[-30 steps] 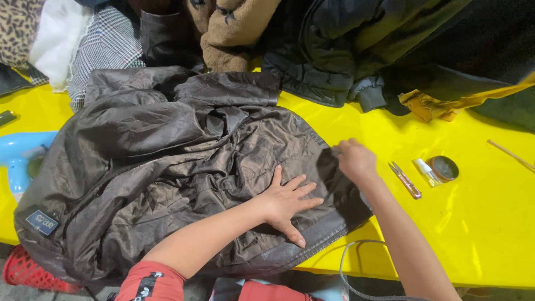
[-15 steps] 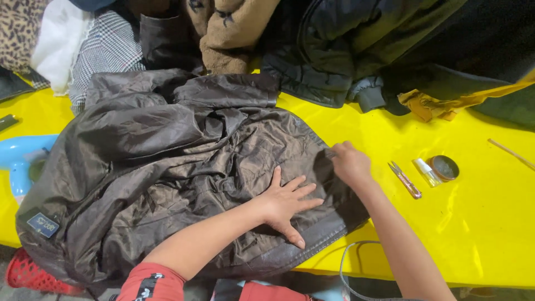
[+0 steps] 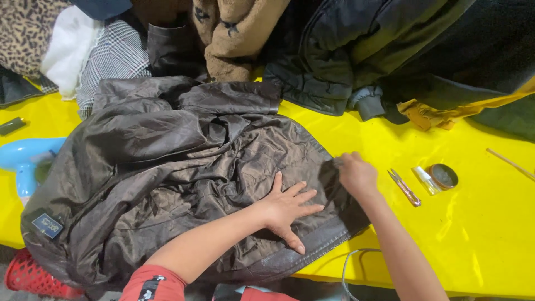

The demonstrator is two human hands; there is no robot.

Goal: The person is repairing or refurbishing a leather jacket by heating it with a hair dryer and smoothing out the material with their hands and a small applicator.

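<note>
A dark brown quilted jacket lies crumpled, lining up, across the yellow table. My left hand lies flat on it with fingers spread, pressing the fabric near the lower hem. My right hand is closed on the jacket's right edge, pinching the fabric where it meets the table. A small square label shows at the jacket's lower left corner.
Small snips, a little clear tube and a round dark tin lie right of my right hand. A thin stick is farther right. Heaped garments fill the back. A blue object and a red basket sit at left.
My right hand has slid slightly left along the jacket's edge, drawing the fabric with it. My left hand stays pressed flat in the same spot.
</note>
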